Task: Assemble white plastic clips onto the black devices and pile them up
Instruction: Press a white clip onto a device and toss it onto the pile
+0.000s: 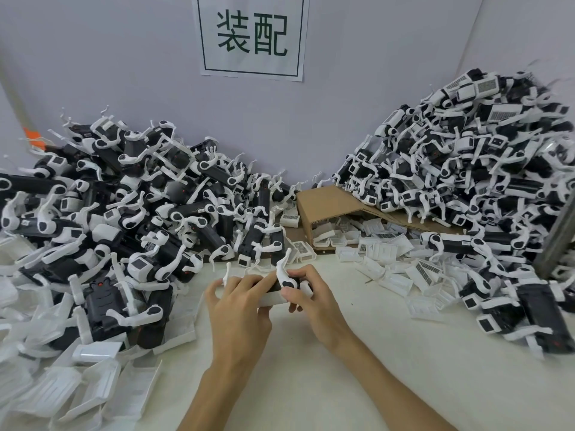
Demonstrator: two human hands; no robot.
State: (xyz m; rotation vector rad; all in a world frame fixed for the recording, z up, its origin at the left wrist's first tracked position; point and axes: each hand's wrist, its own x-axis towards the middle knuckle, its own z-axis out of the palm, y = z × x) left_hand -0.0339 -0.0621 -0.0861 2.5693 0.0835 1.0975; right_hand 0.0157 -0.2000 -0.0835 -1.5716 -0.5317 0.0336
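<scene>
**Fitting a clip, head view.** The black device (270,284) is held just above the pale surface (342,353) at near centre, between the two heaps. The left hand (239,295) wraps its fingers over the device's left end. The right hand (312,293) pinches the right end, where a slim white arm (283,269) stands upward. Both grips are clenched on the device. A white plastic clip (271,299) lies against its near lower edge; whether it is fully seated cannot be told.

Devices with white arms lie heaped in the left pile (140,197) and the taller right pile (466,157). Loose clips (102,381) are spread at near left.

The device probably handles as light, stiff, smooth-skinned plastic. The thin arms look the likeliest parts to flex or snap. It is best taken by the block-like black body at both ends, with pressure on the clip's flat back.
</scene>
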